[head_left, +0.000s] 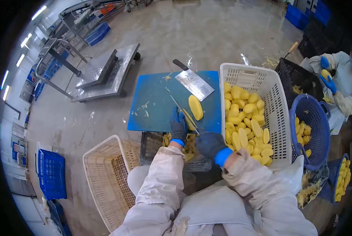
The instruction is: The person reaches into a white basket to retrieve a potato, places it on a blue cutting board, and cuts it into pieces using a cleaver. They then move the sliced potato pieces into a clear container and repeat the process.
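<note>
My right hand (211,144), in a dark glove with a blue cuff, grips a long thin knife (180,105) whose blade points away over the blue cutting board (152,102). Beside the blade, my left hand (178,126), also gloved, has its fingers on a peeled yellow potato piece (191,123) near the board's front edge. The fingers partly hide that piece. Just beyond lies a larger peeled potato (195,107), untouched. A cleaver (195,83) with a black handle rests flat at the board's far right, and pale scraps are scattered on the left.
A white crate (280,114) of peeled potatoes stands right of the board. Below the board is a black crate (146,151) with potato pieces; left of it, a cream crate (105,173). A blue basket (313,122) and a co-worker (343,78) holding a potato are farther right. A metal cart (105,70) stands left.
</note>
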A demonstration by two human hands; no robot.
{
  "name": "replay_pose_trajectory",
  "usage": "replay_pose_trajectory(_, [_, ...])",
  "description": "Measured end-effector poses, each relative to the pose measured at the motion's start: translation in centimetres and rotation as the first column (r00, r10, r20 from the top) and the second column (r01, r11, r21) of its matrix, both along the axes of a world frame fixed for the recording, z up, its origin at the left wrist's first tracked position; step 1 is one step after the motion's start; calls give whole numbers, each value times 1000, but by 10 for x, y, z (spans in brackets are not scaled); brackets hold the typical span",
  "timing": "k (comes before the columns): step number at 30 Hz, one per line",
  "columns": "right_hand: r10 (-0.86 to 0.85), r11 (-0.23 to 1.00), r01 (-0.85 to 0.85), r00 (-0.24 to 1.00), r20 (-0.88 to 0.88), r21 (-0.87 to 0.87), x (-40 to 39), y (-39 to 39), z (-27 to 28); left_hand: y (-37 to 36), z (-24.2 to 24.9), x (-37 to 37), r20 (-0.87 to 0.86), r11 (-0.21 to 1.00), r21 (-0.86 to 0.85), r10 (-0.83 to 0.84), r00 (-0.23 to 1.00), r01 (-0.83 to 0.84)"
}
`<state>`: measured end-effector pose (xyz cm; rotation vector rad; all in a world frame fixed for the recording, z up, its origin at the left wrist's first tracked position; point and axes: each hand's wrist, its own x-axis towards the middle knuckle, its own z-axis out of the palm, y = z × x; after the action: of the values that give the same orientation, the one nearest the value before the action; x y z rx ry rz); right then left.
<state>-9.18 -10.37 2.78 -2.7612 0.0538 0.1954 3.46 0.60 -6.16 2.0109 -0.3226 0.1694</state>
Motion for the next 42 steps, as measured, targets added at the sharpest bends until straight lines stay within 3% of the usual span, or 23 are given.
replay_pose_trajectory(1, [-80,986,75,996,27,146,-21,-11,23,-4,8,1,-27,995,-97,9,1000,-12])
replay_pose_trajectory(2, [-166,945,146,985,43,291,-40,-22,40,-11,47,-14,-274,984,-167,17,962,-65])
replay_pose_trajectory(3, [-192,936,141,972,133,323,-59,-32,51,-15,36,-5,-274,984,-167,11,962,-59])
replay_pose_trajectory(5, [-271,906,170,936,224,387,-97,-64,38,-17,-3,19,148,929,369,-59,987,0])
replay_pose_trajectory(6, [-355,888,257,910,213,382,-113,-78,44,-17,-6,26,408,817,573,-212,888,-68])
replay_pose_trajectory(7, [-441,849,345,880,178,401,-131,-96,35,-22,-7,36,401,814,577,-217,890,-61])
replay_pose_trajectory(9, [-607,639,504,794,-21,581,-160,-127,40,-31,-12,48,119,846,498,-286,951,191])
replay_pose_trajectory(10, [-632,594,495,775,-13,633,-173,-139,39,-42,49,20,-327,971,145,-133,935,189])
replay_pose_trajectory(11, [-701,430,605,691,-174,670,-180,-144,46,-39,46,21,-331,970,153,-132,934,191])
replay_pose_trajectory(13, [-725,249,597,638,-262,763,-194,-149,53,-19,42,28,-111,893,325,-290,950,311])
replay_pose_trajectory(14, [-721,241,594,639,-268,767,-200,-151,47,-7,44,30,-47,845,357,-409,911,397])
replay_pose_trajectory(15, [-720,228,593,636,-277,772,-205,-153,39,5,44,29,-49,842,369,-406,913,394])
replay_pose_trajectory(17, [-705,213,593,643,-299,776,-209,-148,28,31,42,20,-201,783,283,-516,833,554])
replay_pose_trajectory(19, [-671,161,560,666,-326,813,-203,-131,27,33,57,-1,-261,827,257,-439,860,500])
replay_pose_trajectory(21, [-594,236,535,740,-315,811,-199,-115,25,31,66,-18,-150,865,346,-331,932,363])
replay_pose_trajectory(23, [-520,519,467,837,-169,716,-192,-100,18,40,47,-15,-196,890,287,-308,931,355])
replay_pose_trajectory(24, [-519,525,465,839,-165,713,-188,-92,22,42,43,-14,-243,910,231,-290,926,345])
replay_pose_trajectory(26, [-358,813,288,933,44,507,-176,-74,30,50,33,-14,-231,922,213,-275,933,324])
replay_pose_trajectory(28, [-349,825,281,936,49,491,-168,-58,31,53,28,-16,-222,935,191,-254,941,298])
replay_pose_trajectory(30, [-328,857,261,941,79,445,-158,-45,31,51,26,-16,-540,927,-372,-262,800,53])
replay_pose_trajectory(37, [-173,973,142,970,169,184,-100,-9,41,76,11,6,-533,900,-432,-199,822,-63])
replay_pose_trajectory(39, [-169,970,131,969,180,205,-83,0,38,82,-9,17,-404,958,-284,-155,902,37])
replay_pose_trajectory(42, [-18,998,6,982,189,66,-52,4,9,83,-22,22,-374,987,-160,-62,925,1])
